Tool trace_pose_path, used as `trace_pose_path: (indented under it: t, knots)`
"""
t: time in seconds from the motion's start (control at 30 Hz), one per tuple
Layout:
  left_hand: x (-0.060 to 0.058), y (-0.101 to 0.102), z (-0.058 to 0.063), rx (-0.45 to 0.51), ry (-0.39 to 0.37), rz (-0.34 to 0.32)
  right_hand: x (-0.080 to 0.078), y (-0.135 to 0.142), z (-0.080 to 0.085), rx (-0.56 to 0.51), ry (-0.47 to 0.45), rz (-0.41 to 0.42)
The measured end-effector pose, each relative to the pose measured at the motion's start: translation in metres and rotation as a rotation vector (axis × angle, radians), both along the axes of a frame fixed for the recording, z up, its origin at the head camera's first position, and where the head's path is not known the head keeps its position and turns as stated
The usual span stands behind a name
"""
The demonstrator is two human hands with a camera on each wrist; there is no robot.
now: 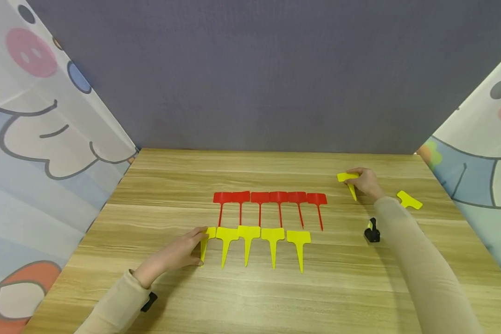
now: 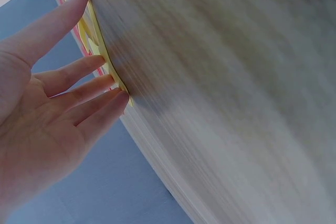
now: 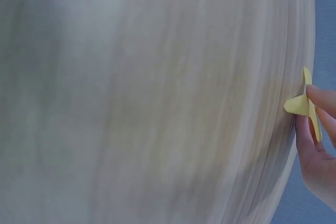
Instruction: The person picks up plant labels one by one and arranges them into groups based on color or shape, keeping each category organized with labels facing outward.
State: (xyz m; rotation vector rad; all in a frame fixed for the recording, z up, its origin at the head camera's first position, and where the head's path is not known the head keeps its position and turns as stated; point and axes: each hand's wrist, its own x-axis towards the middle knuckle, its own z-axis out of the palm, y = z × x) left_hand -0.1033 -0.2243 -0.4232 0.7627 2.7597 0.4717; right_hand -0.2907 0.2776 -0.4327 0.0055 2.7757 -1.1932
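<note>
My left hand point(image 1: 179, 251) is at the left end of a row of yellow T-shaped plant labels point(image 1: 248, 233). Its fairly straight fingers touch the head of the leftmost yellow label point(image 2: 111, 65), and the thumb reaches its pointed end. At the back right, my right hand point(image 1: 366, 181) pinches another yellow plant label point(image 1: 345, 176) by its head between thumb and fingers; the point hangs toward the table. In the right wrist view this pinched label point(image 3: 298, 105) sits at the right edge. Behind the yellow row lies a row of several red T-shaped plant labels point(image 1: 279, 197).
One more yellow label point(image 1: 409, 200) lies beyond the right forearm. A small black object point(image 1: 372, 234) with a yellow bit shows beside that forearm. Another black piece point(image 1: 149, 302) is at the left sleeve. A grey panel point(image 1: 275, 74) rises behind the wooden table point(image 1: 275, 306), with patterned curtains on both sides.
</note>
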Motion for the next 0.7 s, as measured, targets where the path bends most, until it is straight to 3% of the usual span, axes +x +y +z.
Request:
trace_pose_path:
  t: [0.37, 0.7]
  knots:
    - [0.000, 0.001, 0.003, 0.000, 0.010, -0.004, 0.005, 0.000, 0.004, -0.077, -0.003, -0.023]
    - [0.000, 0.000, 0.001, 0.009, -0.004, 0.000, 0.011, -0.001, 0.006, -0.180, -0.092, -0.061]
